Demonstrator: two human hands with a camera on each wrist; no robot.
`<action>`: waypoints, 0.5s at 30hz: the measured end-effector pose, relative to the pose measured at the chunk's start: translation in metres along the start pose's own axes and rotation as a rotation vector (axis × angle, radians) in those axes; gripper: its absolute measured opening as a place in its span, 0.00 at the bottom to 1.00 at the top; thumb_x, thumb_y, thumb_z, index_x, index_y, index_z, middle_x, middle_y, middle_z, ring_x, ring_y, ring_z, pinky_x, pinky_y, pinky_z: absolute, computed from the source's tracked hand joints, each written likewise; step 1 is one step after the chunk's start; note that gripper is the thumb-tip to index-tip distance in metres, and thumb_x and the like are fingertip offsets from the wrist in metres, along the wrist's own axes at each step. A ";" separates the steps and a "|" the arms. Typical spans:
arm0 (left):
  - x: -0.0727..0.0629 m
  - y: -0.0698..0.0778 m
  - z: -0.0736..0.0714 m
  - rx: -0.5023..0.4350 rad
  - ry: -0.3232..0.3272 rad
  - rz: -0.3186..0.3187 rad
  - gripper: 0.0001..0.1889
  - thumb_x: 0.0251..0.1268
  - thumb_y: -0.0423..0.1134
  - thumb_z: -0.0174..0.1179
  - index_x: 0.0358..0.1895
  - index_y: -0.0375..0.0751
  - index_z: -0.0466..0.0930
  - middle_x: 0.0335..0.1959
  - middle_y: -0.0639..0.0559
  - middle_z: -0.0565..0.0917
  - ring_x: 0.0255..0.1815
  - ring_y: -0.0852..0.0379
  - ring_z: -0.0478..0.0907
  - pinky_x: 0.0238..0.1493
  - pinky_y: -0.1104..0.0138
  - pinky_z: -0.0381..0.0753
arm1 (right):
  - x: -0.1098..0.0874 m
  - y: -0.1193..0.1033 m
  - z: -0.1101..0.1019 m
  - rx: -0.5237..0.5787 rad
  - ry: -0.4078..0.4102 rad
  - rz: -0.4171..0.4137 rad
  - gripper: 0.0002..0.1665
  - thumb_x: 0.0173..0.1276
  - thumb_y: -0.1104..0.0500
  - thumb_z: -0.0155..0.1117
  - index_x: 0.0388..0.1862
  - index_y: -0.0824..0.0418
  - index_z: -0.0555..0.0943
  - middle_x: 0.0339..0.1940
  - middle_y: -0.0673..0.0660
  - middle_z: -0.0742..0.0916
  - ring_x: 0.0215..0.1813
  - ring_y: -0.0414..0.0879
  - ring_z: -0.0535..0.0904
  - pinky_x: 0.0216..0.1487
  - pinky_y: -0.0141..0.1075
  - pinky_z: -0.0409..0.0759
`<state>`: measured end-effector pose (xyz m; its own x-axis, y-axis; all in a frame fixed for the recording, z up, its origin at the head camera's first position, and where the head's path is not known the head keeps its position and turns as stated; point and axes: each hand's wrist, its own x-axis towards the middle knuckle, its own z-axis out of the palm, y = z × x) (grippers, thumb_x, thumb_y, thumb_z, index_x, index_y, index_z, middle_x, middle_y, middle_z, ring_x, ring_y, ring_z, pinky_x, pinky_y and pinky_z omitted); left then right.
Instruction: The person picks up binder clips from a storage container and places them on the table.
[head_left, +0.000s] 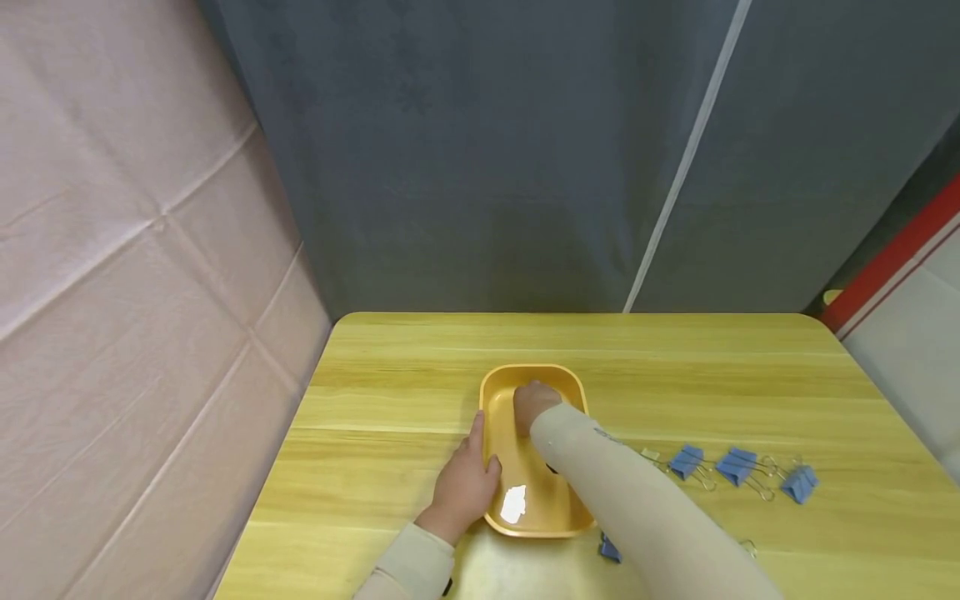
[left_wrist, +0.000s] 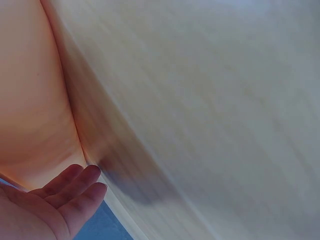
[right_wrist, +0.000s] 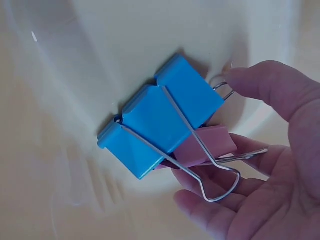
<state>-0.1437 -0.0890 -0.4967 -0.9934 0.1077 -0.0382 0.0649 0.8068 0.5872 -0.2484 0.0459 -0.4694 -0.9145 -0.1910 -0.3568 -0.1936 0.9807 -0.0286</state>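
Observation:
An orange-yellow tray [head_left: 531, 367] stands on the wooden table, with my left hand [head_left: 461, 483] against its left side. In the left wrist view the straight fingers [left_wrist: 82, 197] of that hand touch the tray's outer wall [left_wrist: 30, 90]. My right hand [head_left: 535, 404] reaches down inside the tray, near its far end. There, in the right wrist view, it holds a blue binder clip [right_wrist: 150, 130] and a smaller pink binder clip [right_wrist: 212, 142] low over the tray floor. The thumb [right_wrist: 265, 82] meets one wire handle of the blue clip.
Blue binder clips [head_left: 738, 465] lie in a loose row right of the tray, with a pale yellowish clip [head_left: 651, 455] at the row's left end. Another blue clip [head_left: 610, 548] sits by the tray's near right corner. My right sleeve partly covers this area. A grey curtain [head_left: 465, 167] hangs behind the table.

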 end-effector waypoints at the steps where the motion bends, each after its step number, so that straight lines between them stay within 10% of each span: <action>1: 0.000 0.000 0.000 0.000 0.000 0.001 0.36 0.69 0.42 0.51 0.77 0.41 0.47 0.59 0.31 0.76 0.49 0.37 0.79 0.44 0.47 0.79 | 0.000 0.000 0.000 0.000 0.000 -0.004 0.21 0.55 0.59 0.70 0.49 0.63 0.81 0.46 0.61 0.82 0.48 0.52 0.79 0.48 0.43 0.81; 15: -0.001 0.002 -0.003 -0.006 -0.002 -0.002 0.36 0.69 0.41 0.51 0.77 0.42 0.47 0.58 0.32 0.76 0.50 0.37 0.79 0.46 0.47 0.78 | -0.004 -0.003 -0.005 0.036 0.009 -0.029 0.13 0.55 0.61 0.68 0.41 0.61 0.82 0.40 0.58 0.84 0.48 0.51 0.79 0.48 0.43 0.80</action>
<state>-0.1429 -0.0889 -0.4934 -0.9933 0.1075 -0.0413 0.0624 0.8035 0.5921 -0.2459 0.0432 -0.4635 -0.9118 -0.2195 -0.3471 -0.2073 0.9756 -0.0725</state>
